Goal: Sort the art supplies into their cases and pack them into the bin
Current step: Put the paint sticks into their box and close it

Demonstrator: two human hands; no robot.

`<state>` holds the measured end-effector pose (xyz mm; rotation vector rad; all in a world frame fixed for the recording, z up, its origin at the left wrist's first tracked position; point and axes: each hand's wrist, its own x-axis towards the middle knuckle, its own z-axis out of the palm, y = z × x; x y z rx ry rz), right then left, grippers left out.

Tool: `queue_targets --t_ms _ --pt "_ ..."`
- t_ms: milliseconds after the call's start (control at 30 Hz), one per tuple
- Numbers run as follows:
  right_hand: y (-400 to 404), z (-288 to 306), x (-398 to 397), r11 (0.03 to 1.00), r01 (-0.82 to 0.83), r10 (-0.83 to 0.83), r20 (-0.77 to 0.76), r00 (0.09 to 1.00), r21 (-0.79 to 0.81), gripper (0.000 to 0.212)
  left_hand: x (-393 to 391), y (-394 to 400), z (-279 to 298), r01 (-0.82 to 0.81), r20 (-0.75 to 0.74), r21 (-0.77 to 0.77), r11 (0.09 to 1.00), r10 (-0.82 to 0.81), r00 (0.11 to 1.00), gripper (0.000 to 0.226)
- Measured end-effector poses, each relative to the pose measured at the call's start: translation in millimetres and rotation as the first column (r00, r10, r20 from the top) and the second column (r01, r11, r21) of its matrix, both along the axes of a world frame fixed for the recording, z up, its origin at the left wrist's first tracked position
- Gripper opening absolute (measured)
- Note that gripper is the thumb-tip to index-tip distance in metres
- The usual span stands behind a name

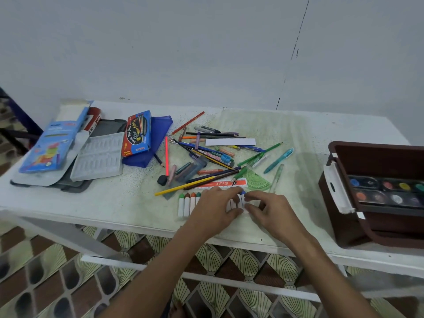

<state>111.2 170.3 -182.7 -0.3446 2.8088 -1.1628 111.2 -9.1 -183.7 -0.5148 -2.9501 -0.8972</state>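
- Table (298, 125): brown bin (344, 226) on the right w/ paint palette (385, 191) inside; open cases far left.
- Paint tubes (187, 204) in a row at the front edge.
- Left hand (213, 210) curled over the row; right hand (270, 207) pinching the blue-capped tube (242, 198).
- Step: prob. gathering tubes; next: carry them to the tray (98, 157), well apart.

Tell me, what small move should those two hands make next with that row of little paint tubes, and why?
Probably press the tubes together into one tight row. Both the left hand and right hand already rest on the paint tubes near the table edge, and the moulded plastic tray at the left sits empty, so a squared-up row would likely lift across into it more easily.
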Motion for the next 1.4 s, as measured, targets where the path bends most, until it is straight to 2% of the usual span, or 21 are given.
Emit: queue_targets --t_ms 133,233,300,400,500,567,667,833,933,1000,1133,1267,1400 --pt "1.7 -2.9 -6.1 0.991 -0.05 0.057 -0.058 0.997 0.121 0.033 -4.0 -0.7 -0.1 0.002 0.009 0.014 1.0 -0.002 1.0 0.05" --pt "-1.2 -4.4 -9.5 0.99 -0.032 0.04 -0.058 0.998 0.135 0.038 -5.5 -2.7 -1.5 0.009 0.042 0.054 0.999 -0.012 0.999 0.052" --pt "-3.8 -1.2 -9.4 0.994 -0.02 0.024 -0.036 0.999 0.108 0.04 -5.9 -6.1 -1.2 0.018 0.079 0.106 0.994 -0.026 0.997 0.054" --pt "-8.9 5.6 -10.6 0.999 0.021 -0.021 -0.011 1.0 -0.043 0.036 -5.3 -15.2 4.6 -0.009 0.087 0.191 0.982 -0.008 0.996 0.054" --pt "-24.8 17.2 -18.5 0.983 0.029 -0.034 -0.026 0.999 -0.181 0.034 -11.3 -41.1 15.4 -0.133 0.111 0.3 0.945 0.104 0.988 0.049" --pt "-47.0 26.1 -29.2 0.971 -0.004 -0.002 -0.024 1.0 -0.239 0.038 -19.1 -69.0 26.0 -0.217 0.099 0.287 0.933 0.196 0.976 0.049" --pt "-95.1 33.7 -55.2 0.951 -0.066 0.062 -0.024 0.998 -0.303 0.042 -34.4 -121.6 42.5 -0.379 0.077 0.277 0.883 0.373 0.925 0.06" --pt "-191.0 37.4 -106.6 0.93 -0.153 0.158 -0.012 0.987 -0.333 0.049 -64.4 -212.6 58.3 -0.603 0.064 0.249 0.758 0.608 0.791 0.061" --pt "-238.5 36.7 -130.3 0.945 -0.164 0.162 -0.029 0.986 -0.284 0.05 -81.4 -247.7 60.2 -0.656 0.079 0.155 0.739 0.652 0.754 0.066" --pt "-261.0 36.9 -141.9 0.955 -0.153 0.149 -0.034 0.988 -0.252 0.052 -91.4 -259.8 57.4 -0.648 0.114 0.109 0.754 0.638 0.762 0.069" --pt "-287.2 28.6 -157.7 0.968 -0.111 0.125 0.048 0.991 -0.225 0.052 -109.7 -266.5 48.2 -0.6 0.208 0.05 0.799 0.579 0.788 0.068" --pt "-296.2 17.5 -163.9 0.95 -0.013 0.07 0.173 0.982 -0.312 0.052 -116.3 -262.1 43.5 -0.56 0.215 0.072 0.825 0.536 0.817 0.059" --pt "-289.8 26.3 -162.4 0.808 0.24 0.035 0.45 0.893 -0.538 0.055 -114.4 -260.3 37.6 -0.537 0.217 0.051 0.842 0.516 0.829 0.056"
